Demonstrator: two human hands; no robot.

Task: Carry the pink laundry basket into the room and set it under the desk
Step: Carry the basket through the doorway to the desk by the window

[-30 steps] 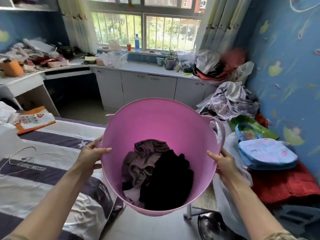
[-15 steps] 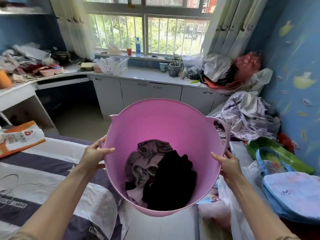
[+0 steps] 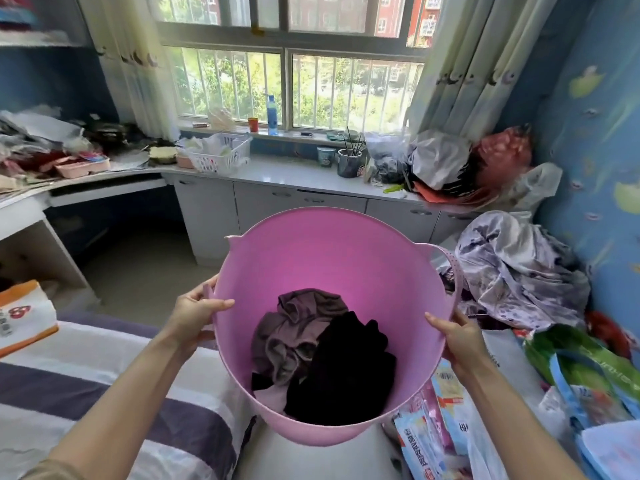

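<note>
Pink laundry basket: smooth plastic, soft satin sheen, rim flexing slightly. Clothes inside: matt cloth, brown piece creased, black piece dull and light-absorbing. Table: smooth white top, faintly glossy; cabinet fronts matt. White basket on table: perforated plastic. Bed cover: striped fabric, slight sheen. Crumpled sheet at right: silky, shiny cloth. Bags on floor: glossy printed plastic. Curtains: thin matt cloth.

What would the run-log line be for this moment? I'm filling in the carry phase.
phase: carry | pink basket: airborne, clothes inside | left hand: gripping rim | right hand: gripping rim | desk: ahead-left, not reached
</note>
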